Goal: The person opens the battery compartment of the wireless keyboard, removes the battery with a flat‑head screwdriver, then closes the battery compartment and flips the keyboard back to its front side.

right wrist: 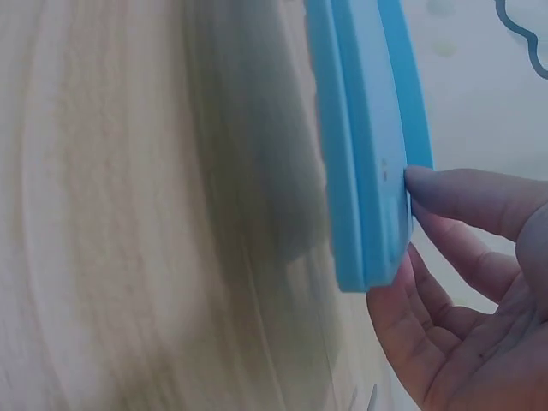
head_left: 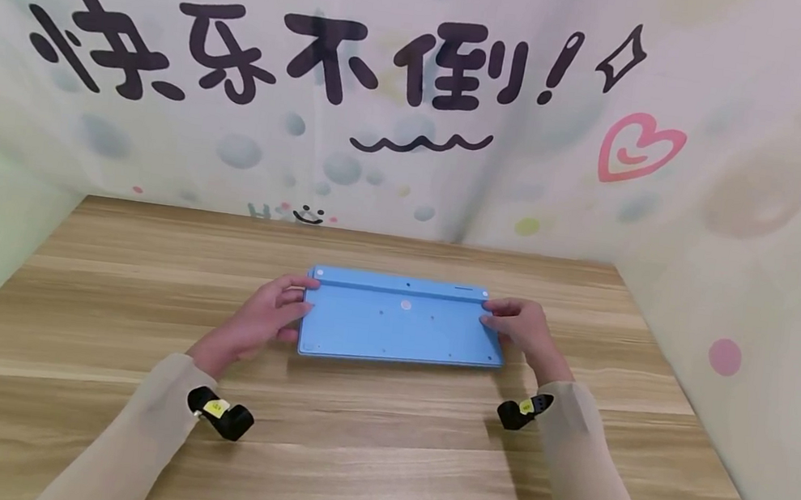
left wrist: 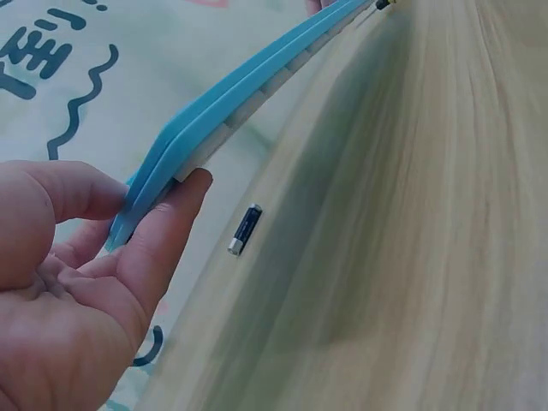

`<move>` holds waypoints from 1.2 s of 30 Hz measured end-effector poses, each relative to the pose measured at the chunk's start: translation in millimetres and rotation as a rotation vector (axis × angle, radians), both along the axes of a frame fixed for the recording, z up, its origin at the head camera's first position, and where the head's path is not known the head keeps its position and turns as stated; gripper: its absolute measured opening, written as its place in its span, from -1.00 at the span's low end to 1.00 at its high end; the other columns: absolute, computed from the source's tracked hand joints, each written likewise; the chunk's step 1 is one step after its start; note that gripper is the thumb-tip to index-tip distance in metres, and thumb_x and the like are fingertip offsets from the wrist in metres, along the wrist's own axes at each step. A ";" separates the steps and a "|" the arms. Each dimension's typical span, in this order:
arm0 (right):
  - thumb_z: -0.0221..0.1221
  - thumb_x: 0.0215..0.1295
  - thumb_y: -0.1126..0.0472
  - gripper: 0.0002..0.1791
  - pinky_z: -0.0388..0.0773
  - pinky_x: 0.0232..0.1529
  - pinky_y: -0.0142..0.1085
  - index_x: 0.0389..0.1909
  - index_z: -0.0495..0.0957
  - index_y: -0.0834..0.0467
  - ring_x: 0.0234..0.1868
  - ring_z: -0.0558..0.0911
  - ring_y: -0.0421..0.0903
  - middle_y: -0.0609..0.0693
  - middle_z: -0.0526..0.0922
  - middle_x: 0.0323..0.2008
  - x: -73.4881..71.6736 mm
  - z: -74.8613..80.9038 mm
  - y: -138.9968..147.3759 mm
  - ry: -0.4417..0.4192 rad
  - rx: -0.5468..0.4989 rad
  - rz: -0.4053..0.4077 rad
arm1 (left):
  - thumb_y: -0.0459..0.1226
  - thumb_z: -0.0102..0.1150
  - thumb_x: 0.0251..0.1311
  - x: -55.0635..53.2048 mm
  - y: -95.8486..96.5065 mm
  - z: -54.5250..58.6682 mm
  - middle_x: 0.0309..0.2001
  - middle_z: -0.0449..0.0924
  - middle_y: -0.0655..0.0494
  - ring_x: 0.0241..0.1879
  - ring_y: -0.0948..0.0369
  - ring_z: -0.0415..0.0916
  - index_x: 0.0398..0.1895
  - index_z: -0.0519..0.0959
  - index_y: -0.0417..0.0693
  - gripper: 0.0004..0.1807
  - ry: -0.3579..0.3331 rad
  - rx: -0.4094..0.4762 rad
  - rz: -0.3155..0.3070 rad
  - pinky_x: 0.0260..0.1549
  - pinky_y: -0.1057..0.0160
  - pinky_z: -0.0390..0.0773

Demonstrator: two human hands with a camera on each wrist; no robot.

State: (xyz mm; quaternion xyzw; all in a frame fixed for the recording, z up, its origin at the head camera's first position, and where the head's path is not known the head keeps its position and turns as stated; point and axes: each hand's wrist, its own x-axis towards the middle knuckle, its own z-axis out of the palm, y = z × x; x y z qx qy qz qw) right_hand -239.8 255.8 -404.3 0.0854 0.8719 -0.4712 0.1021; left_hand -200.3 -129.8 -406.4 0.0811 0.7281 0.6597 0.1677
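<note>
A blue keyboard (head_left: 392, 331) is held up above the table with its underside toward the head camera. Its pale keys (left wrist: 278, 81) face down in the left wrist view. My left hand (head_left: 269, 318) pinches the left end, thumb on the underside and a finger against the key side. At the opposite end, my right hand (head_left: 527, 328) grips the edge between thumb and fingers. Beneath the keyboard a dark battery (left wrist: 246, 229) with a silver end lies on the table; the keyboard hides it from the head view.
The wood-grain table (head_left: 380, 443) runs back to a printed cloth (head_left: 407, 185) with large black characters and a pink heart. Pale walls stand at both sides. A small black camera (head_left: 229, 419) is strapped at the left sleeve, another camera (head_left: 518, 413) at the right.
</note>
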 end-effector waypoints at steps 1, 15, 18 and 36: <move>0.24 0.15 0.21 -0.61 0.50 -0.13 -0.17 0.00 0.52 0.25 -0.09 0.47 0.00 0.18 0.49 0.01 0.5 0.5 0.4 0.000 -0.009 0.002 | -0.34 -0.09 0.32 0.2 0.2 1.2 0.24 0.19 -0.26 -0.02 -0.01 0.37 0.26 0.18 -0.18 -0.55 0.005 -0.006 0.003 -0.31 0.18 0.55; 0.25 0.15 0.19 -0.59 0.44 -0.02 -0.09 0.01 0.51 0.27 -0.03 0.46 0.01 0.18 0.47 0.06 -0.9 -0.3 1.9 -0.017 -0.103 0.014 | -0.36 -0.07 0.30 1.6 3.4 14.3 0.14 0.28 -0.23 -0.08 -0.02 0.39 0.23 0.25 -0.19 -0.57 0.088 0.014 0.045 -0.42 0.25 0.57; 0.24 0.15 0.21 -0.61 0.45 -0.03 -0.10 0.00 0.51 0.26 -0.04 0.46 0.00 0.17 0.47 0.05 -0.8 -0.4 1.7 -0.016 -0.118 0.009 | -0.37 -0.06 0.28 2.1 5.3 19.1 0.10 0.30 -0.24 -0.10 -0.02 0.41 0.22 0.26 -0.20 -0.57 0.092 0.035 0.055 -0.39 0.20 0.59; 0.22 0.16 0.27 -0.57 0.48 -0.05 -0.10 0.06 0.46 0.30 -0.07 0.48 0.02 0.21 0.46 0.05 2.4 1.5 -9.1 -0.019 -0.136 0.085 | -0.45 -0.05 0.23 5.1 17.5 59.4 -0.05 0.41 -0.24 -0.24 0.06 0.50 0.17 0.35 -0.22 -0.59 0.151 -0.012 0.116 -0.51 0.22 0.58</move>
